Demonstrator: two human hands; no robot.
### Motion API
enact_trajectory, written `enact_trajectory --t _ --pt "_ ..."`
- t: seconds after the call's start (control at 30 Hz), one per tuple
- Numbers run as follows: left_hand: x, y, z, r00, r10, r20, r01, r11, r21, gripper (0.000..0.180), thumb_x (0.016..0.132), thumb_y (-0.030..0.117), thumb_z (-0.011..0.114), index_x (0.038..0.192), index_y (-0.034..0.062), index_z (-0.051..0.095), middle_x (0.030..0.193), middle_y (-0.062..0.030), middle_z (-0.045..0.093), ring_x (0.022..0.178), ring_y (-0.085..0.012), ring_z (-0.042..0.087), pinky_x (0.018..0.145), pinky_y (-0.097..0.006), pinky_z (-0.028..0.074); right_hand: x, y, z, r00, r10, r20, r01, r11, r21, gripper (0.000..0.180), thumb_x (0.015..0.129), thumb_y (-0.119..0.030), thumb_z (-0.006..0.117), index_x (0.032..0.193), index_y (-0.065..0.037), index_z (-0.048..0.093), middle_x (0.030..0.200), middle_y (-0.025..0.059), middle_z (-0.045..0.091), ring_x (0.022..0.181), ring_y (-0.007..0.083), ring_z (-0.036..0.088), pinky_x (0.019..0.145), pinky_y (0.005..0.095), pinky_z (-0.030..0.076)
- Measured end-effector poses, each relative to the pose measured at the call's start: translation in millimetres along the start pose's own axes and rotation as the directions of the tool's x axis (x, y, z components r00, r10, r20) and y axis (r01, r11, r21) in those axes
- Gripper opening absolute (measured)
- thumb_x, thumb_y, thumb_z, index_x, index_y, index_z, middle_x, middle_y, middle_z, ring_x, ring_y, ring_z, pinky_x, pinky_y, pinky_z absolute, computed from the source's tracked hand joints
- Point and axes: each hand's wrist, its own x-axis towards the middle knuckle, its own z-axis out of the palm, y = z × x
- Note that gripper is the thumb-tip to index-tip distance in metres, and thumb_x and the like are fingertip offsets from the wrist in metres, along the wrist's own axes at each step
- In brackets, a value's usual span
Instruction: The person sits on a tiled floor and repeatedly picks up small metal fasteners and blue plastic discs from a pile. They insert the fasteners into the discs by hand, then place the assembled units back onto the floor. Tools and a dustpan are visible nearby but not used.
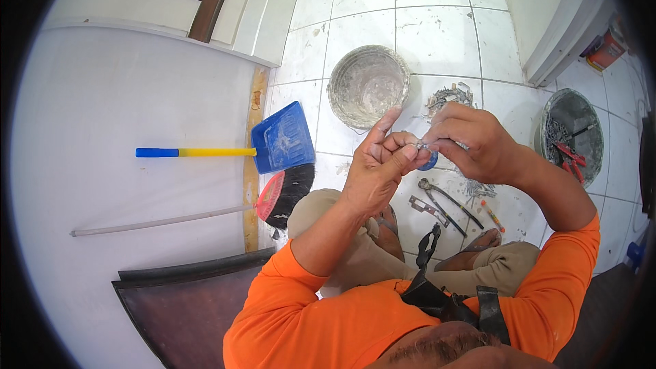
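My left hand [378,166] and my right hand [476,138] meet above the tiled floor, fingertips pinched together. Between them is a tiny greyish piece [421,145], mostly hidden and too small to name. The left index finger points up and away from it. Partly covered by the hands, a round blue thing [430,161] shows just below. On the floor under my hands lie dark-handled pincers [439,199], a slotted metal plate [426,210] and an orange-and-yellow stick-like tool [491,215]. Beside them is a loose heap of small grey metal pieces [476,189].
Ahead stands a dirty bucket [333,99], with a pile of small bits [447,94] right of it. A dark tub [598,106] holding red-handled tools [572,157] is at the right. Leftward are a blue dustpan [283,138], a broom [290,195] and a wall [137,96].
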Motion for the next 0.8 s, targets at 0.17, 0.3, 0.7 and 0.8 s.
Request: enact_trajectory --t 0.17,0.3,0.7,0.8 --pt "-0.2 0.5 3.7 0.999 0.000 -0.038 0.001 1.000 0.028 0.069 0.103 -0.004 0.060 0.162 0.0062 0.028 0.115 -0.0082 0.069 0.110 -0.0242 0.071 0.107 -0.046 0.056 -1.0 0.6 2.8 1.000 -0.013 -0.012 0.012 0.999 -0.050 0.013 0.086 0.001 0.071 0.099 -0.002 0.069 0.093 0.0133 0.063 0.082 0.0335 0.066 0.071 0.0408 0.054" --pt "-0.4 2.8 5.0 0.996 -0.003 -0.084 0.010 0.997 0.072 0.068 0.102 -0.003 0.063 0.161 0.0042 0.030 0.113 -0.0077 0.068 0.108 -0.0236 0.071 0.106 -0.045 0.057 0.3 0.9 4.3 0.998 -0.050 -0.026 0.048 0.996 -0.081 0.017 0.083 0.002 0.073 0.099 -0.002 0.069 0.093 0.0129 0.063 0.080 0.0329 0.066 0.069 0.0401 0.054" --pt "0.6 3.2 5.7 0.993 -0.010 -0.115 0.015 0.999 0.046 0.065 0.102 -0.003 0.064 0.159 0.0000 0.034 0.114 -0.0101 0.066 0.105 -0.0192 0.070 0.101 -0.038 0.059 1.9 5.6 6.2 0.994 -0.106 -0.030 0.101 0.986 -0.133 0.018 0.080 0.003 0.074 0.096 -0.001 0.069 0.092 0.0129 0.064 0.079 0.0322 0.067 0.068 0.0402 0.055" --pt "1.8 3.8 6.4 0.991 -0.022 -0.131 0.030 0.998 0.062 0.065 0.102 -0.002 0.064 0.158 -0.0011 0.034 0.114 -0.0100 0.066 0.105 -0.0192 0.069 0.102 -0.039 0.059 1.5 6.8 7.9 0.994 -0.098 -0.043 0.092 0.988 -0.123 0.018 0.080 0.002 0.074 0.096 -0.001 0.069 0.092 0.0128 0.064 0.079 0.0320 0.067 0.067 0.0405 0.055"
